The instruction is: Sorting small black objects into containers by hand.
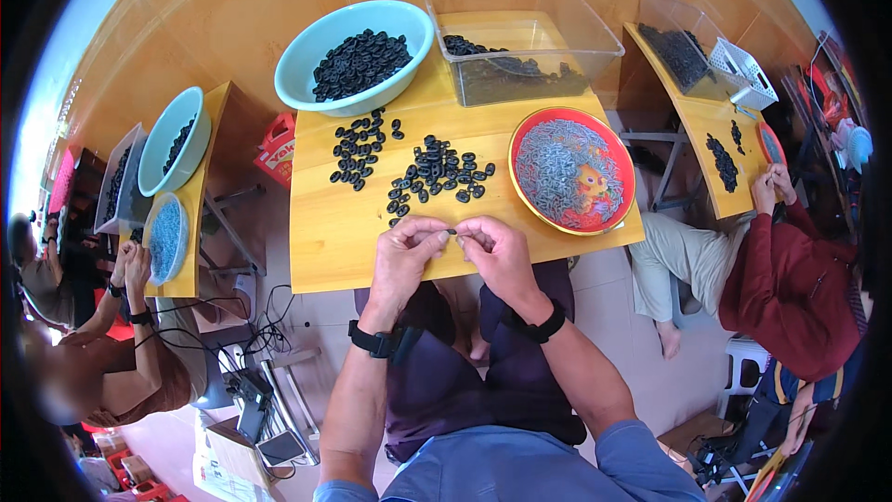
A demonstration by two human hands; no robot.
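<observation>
In front of my chest, just over the table's near edge, my two hands meet fingertip to fingertip. A small dark part [452,231] shows between them, pinched by thumb and finger of my left hand [407,258]. My right hand [498,253] is also closed in a pinch against it; whatever its fingertips hold is too small to make out. Beyond my hands lie loose black oval parts [430,164], each with small holes. To their right, a round red tray with a yellow rim [514,188] holds many small grey metal pieces [555,151].
At the table's [321,246] back stand a turquoise basin [295,48] of black parts and a clear plastic box [530,20] holding more. Co-workers sit at tables left [198,242] and right [692,130]. Tangled black cables [265,321] hang at the lower left.
</observation>
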